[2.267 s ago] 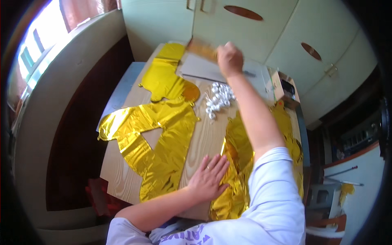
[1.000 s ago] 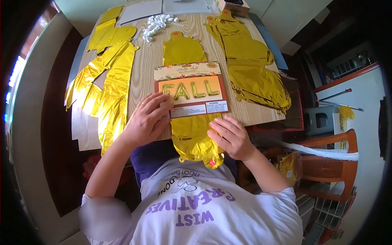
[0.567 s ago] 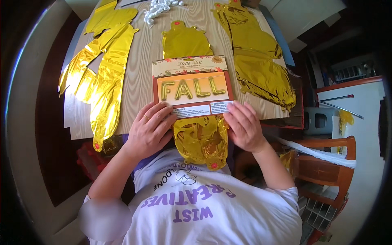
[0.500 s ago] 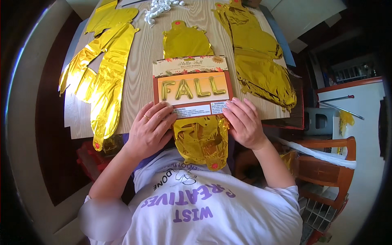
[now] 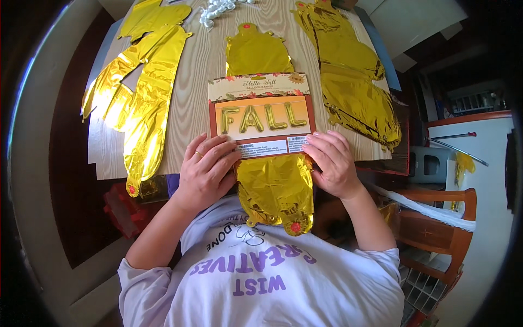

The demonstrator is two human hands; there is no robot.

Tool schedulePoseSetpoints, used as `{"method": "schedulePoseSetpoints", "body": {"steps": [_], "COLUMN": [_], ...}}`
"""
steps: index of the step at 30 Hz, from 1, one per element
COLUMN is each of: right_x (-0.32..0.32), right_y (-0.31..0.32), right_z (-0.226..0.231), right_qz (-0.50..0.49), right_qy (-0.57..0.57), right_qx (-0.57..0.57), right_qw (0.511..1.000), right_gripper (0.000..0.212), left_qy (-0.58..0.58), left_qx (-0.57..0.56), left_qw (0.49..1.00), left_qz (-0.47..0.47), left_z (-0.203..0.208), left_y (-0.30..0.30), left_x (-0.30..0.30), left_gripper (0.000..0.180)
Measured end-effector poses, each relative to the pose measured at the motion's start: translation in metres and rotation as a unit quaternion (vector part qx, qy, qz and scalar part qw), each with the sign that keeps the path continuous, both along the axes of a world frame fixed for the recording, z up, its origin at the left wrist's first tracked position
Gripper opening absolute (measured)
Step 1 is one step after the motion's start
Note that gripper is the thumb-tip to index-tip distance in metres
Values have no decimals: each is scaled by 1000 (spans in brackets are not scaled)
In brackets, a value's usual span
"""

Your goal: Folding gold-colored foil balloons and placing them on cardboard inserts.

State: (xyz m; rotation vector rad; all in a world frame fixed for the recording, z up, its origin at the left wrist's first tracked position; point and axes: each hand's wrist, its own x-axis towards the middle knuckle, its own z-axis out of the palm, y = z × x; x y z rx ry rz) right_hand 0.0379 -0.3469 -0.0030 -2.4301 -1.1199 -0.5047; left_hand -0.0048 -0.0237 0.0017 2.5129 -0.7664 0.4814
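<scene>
My left hand (image 5: 207,166) pinches the lower left corner of a printed cardboard package card (image 5: 261,117). At the card's lower right corner, my right hand (image 5: 332,163) grips with fingers on top; both thumbs are hidden beneath. The card has an orange picture panel of gold letter balloons and a leaf-patterned header. Under it lies a flat gold foil balloon (image 5: 259,52). The balloon's far end rests on the table beyond the card, while its near end hangs over the table edge toward my shirt, with a red spot at its tip.
Flat gold foil balloons lie on the wooden table (image 5: 190,103), one group at left (image 5: 144,98) and another pile at right (image 5: 357,82). White coiled ribbon (image 5: 218,8) sits at the far edge. A wooden chair (image 5: 436,234) stands at right, beside a grey plastic stool (image 5: 427,166).
The balloon's near end hangs lower and looks flatter and less crumpled. Both hands keep hold of the card; the whole scene has shifted slightly right in view.
</scene>
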Motion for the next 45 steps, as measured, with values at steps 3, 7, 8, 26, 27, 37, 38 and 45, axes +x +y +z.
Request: {"method": "schedulePoseSetpoints", "body": {"steps": [3, 7, 8, 26, 27, 37, 38, 45], "right_x": [7, 15, 17, 20, 20, -53, -59, -61], "right_y": [3, 5, 8, 25, 25, 70, 78, 84], "right_z": [4, 7, 10, 24, 23, 21, 10, 14], "right_qz": [3, -27, -42, -70, -76, -49, -61, -119], "right_qy": [21, 86, 113, 166, 165, -30, -34, -55], "right_qx": [27, 37, 31, 32, 27, -60, -91, -18], "right_qw": [999, 995, 992, 983, 983, 997, 993, 991], "right_gripper": [42, 37, 36, 32, 34, 44, 41, 32], "left_qy": [8, 22, 34, 69, 69, -29, -41, -107], "left_qx": [-20, -60, -79, 194, 194, 138, 128, 42], "left_qw": [1000, 997, 995, 977, 978, 988, 989, 993], "left_qz": [6, 42, 58, -54, -45, -55, -60, 2], "left_z": [2, 1, -1, 10, 9, -17, -19, 20], "left_y": [-1, -3, -5, 6, 9, 13, 12, -2], "left_x": [2, 8, 9, 22, 18, -25, -30, -30], "left_gripper": [39, 25, 22, 61, 60, 51, 49, 46]}}
